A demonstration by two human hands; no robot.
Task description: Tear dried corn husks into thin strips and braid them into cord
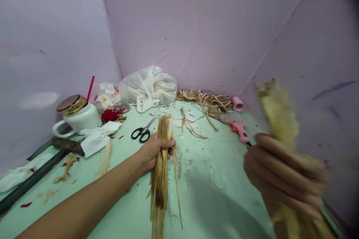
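Observation:
My left hand (pixel 155 149) is closed around a bundle of dry, straw-coloured plant-fibre strips (pixel 160 179), which stands out above and below the fist over the pale green table. One thin strip hangs loose on its right side. Raised at the right, my right hand (pixel 283 175) is wrapped round another bunch of yellowish dried fibre strips (pixel 280 115); both hand and bunch are blurred by motion. Black-handled scissors (pixel 143 131) lie just beyond my left wrist. A pink glue gun (pixel 237 127) rests on the table past my right hand.
A white mug (pixel 84 119) with a gold-rimmed lid stands at left, beside a hammer (pixel 66 147) and tissue (pixel 98 138). Along the back are red yarn (pixel 110 114), a white plastic bag (pixel 151 86), twine pieces (pixel 214 101) and a pink spool (pixel 238 104). Purple-grey walls enclose the table (pixel 202 183).

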